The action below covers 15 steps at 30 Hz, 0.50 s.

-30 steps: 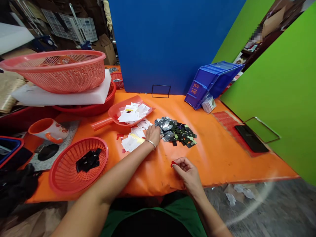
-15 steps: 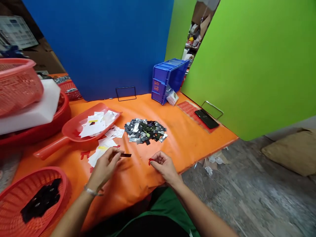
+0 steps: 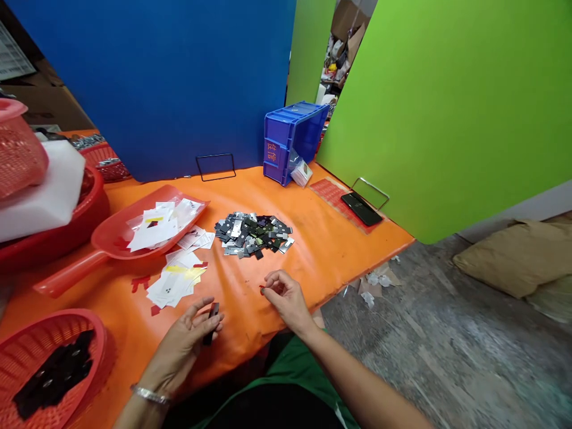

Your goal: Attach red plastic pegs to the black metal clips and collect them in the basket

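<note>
My left hand (image 3: 191, 333) is closed on a small dark flat plate (image 3: 211, 325), held between thumb and fingers above the orange table cover (image 3: 241, 304). To its right, my right hand (image 3: 286, 298) pinches a small red piece (image 3: 262, 290) at the tips of thumb and forefinger; most of that piece is hidden. Beyond both hands lies a pile of small flat metal plates (image 3: 252, 233), some silver and some black. White paper slips (image 3: 172, 290) and red scraps (image 3: 140, 282) are spread beyond my left hand.
A red scoop (image 3: 102, 238) holds more white papers. A red basket (image 3: 96, 357) with black pieces stands at the near left. Toward the back are a blue bin (image 3: 277, 149) and a black phone (image 3: 361, 208). Blue (image 3: 179, 77) and green (image 3: 438, 119) panels enclose the table.
My left hand has come nearer to me, and the dark plate in it has turned from lying crosswise to pointing away. My right hand keeps its pinch. The view has shifted rightward.
</note>
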Motion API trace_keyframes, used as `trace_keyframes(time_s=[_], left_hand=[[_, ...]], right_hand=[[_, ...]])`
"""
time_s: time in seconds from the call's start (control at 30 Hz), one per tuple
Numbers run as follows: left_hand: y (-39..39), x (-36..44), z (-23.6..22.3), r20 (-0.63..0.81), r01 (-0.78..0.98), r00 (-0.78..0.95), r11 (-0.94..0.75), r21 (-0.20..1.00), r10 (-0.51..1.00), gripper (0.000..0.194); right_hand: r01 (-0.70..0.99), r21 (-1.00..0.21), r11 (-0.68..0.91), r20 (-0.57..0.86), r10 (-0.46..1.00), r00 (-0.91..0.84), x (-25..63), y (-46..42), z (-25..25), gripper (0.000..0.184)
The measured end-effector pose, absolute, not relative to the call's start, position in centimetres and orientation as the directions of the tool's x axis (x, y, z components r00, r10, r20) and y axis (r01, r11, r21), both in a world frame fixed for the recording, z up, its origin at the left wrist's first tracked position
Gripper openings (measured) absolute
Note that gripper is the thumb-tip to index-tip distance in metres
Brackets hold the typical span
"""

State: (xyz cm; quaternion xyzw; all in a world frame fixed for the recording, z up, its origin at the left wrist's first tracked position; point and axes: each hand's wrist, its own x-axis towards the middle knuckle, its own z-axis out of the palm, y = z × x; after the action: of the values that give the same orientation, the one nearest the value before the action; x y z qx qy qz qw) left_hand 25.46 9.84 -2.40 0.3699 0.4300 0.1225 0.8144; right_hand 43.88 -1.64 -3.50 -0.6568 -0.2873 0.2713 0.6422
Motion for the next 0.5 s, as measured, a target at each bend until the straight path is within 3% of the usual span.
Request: trace_keyframes(time_s=[0.13, 0.3, 0.5], left_hand=[[8.8, 26.0, -3.0, -0.680, 0.056, 0.522, 0.775, 0.629, 0.514, 0.031], [7.2, 27.1, -2.7, -0.633, 0.013, 0.626, 0.805, 0.593, 0.456, 0.042], [6.4, 28.4, -3.9, -0.628, -0.007, 0.585, 0.777, 0.630, 0.514, 0.038]], right_hand=[[-0.089, -0.996, -0.002, -0.060, 0.749, 0.659, 43.7, -1.7, -4.2, 0.012], [-0.066, -0.996, -0.053, -0.083, 0.756, 0.649, 42.8, -1.6, -4.9, 0.017], [0.003, -0.994, -0.109, -0.085, 0.799, 0.596, 40.8, -0.8, -5.4, 0.015]])
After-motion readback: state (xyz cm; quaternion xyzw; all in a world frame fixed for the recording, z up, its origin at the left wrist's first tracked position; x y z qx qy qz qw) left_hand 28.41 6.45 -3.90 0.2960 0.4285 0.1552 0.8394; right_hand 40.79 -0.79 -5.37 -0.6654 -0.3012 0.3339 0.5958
